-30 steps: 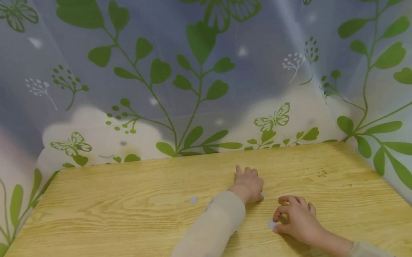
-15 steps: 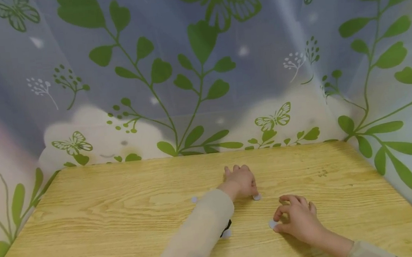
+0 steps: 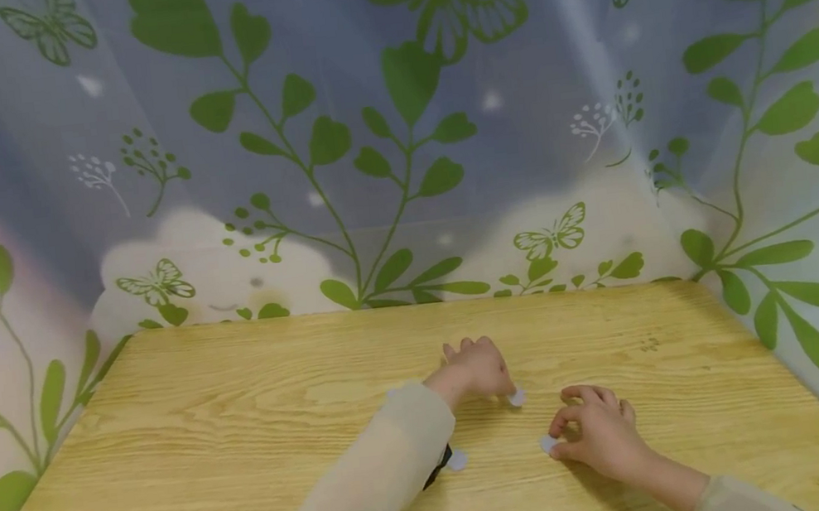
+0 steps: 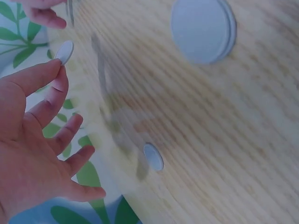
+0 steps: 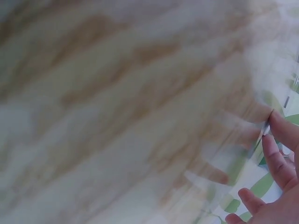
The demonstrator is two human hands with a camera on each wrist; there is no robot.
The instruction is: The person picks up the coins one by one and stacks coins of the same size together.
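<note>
My left hand [image 3: 477, 369] pinches a small pale round disc [image 3: 517, 396] by its edge between thumb and index finger. In the left wrist view that disc [image 4: 65, 52] stands tilted at the fingertips, the other fingers spread apart. Lower right, my right hand [image 3: 604, 435] pinches another pale disc [image 3: 548, 444] between thumb and index finger. The right wrist view shows this disc [image 5: 265, 128] almost edge-on. Beside the left wrist's black strap lies a pale disc [image 3: 458, 460], which in the left wrist view looks like two stacked discs [image 4: 203, 30].
One more pale disc [image 4: 153, 157] lies on the table in the left wrist view; the left sleeve [image 3: 379, 467] covers it in the head view. The wood-grain table [image 3: 244, 389] meets a curtain [image 3: 341, 171] printed with leaves and butterflies at its far edge.
My left hand has moved left with its disc, uncovering the disc beside the wrist and covering the one farther left. The right hand keeps its pinch in place. The head view has shifted slightly.
</note>
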